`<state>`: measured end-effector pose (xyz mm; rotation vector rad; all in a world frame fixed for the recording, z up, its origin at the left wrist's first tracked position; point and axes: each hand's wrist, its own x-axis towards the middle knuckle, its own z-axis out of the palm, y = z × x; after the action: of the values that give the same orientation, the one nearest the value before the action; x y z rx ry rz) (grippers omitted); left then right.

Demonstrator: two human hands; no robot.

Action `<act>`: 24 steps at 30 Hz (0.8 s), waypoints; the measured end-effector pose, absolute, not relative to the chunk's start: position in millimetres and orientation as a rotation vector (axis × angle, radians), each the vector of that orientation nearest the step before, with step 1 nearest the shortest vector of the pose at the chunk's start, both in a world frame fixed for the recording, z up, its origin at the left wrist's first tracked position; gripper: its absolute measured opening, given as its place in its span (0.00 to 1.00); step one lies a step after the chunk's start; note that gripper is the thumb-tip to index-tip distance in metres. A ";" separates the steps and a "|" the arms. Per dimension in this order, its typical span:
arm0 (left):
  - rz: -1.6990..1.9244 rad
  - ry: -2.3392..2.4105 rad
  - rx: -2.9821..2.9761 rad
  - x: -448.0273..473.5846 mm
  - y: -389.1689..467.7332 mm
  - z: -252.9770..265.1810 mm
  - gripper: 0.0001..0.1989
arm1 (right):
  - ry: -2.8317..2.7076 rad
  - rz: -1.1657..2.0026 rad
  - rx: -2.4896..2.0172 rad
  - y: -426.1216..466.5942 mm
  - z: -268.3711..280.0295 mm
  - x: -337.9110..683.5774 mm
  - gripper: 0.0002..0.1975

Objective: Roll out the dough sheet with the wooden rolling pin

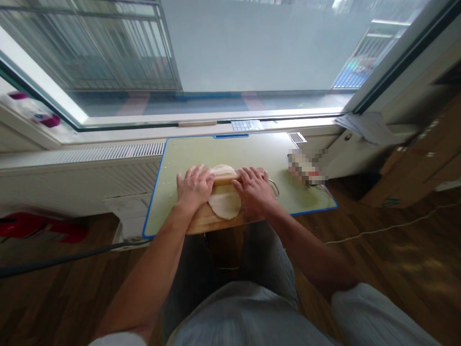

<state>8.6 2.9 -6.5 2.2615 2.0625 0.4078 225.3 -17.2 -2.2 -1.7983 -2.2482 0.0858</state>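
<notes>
A wooden rolling pin (225, 179) lies crosswise over a flat, pale piece of dough (225, 205). My left hand (195, 185) is on the pin's left end, fingers curved over it. On the right end, my right hand (255, 189) presses down in the same way, its thumb pointing inward along the pin. The dough shows both beyond and in front of the pin. Beneath it is a wooden cutting board (201, 223), with a metal loop handle (275, 188) at its right side. Both palms hide the ends of the pin.
The cutting board rests on a pale green board with blue edging (190, 150). A pixelated item (306, 168) sits at its right. Behind are a window sill and a radiator (108, 154). Papers (367, 127) and cardboard boxes (414, 163) stand right; a red object (43, 228) is left.
</notes>
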 end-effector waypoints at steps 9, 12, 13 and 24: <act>0.519 1.951 2.358 1.9 -91.5 -13.9 0.30 | -2.207 0.114 -1.744 -96.9 -11.5 234.7 0.30; 0.543 1.935 2.358 -0.2 -110.0 -16.2 0.31 | -2.198 0.137 -1.720 -111.0 -10.3 237.4 0.28; 0.542 1.935 2.355 -0.3 -113.6 -17.0 0.31 | -2.190 0.141 -1.716 -113.5 -9.9 238.1 0.28; 0.513 1.996 2.313 4.8 -80.4 -19.4 0.31 | -2.179 0.123 -1.746 -81.7 -18.7 233.2 0.29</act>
<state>4.8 -80.4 -19.4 2.3132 1.9959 0.5125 233.2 -81.7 -18.7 -1.7457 -2.1788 0.1231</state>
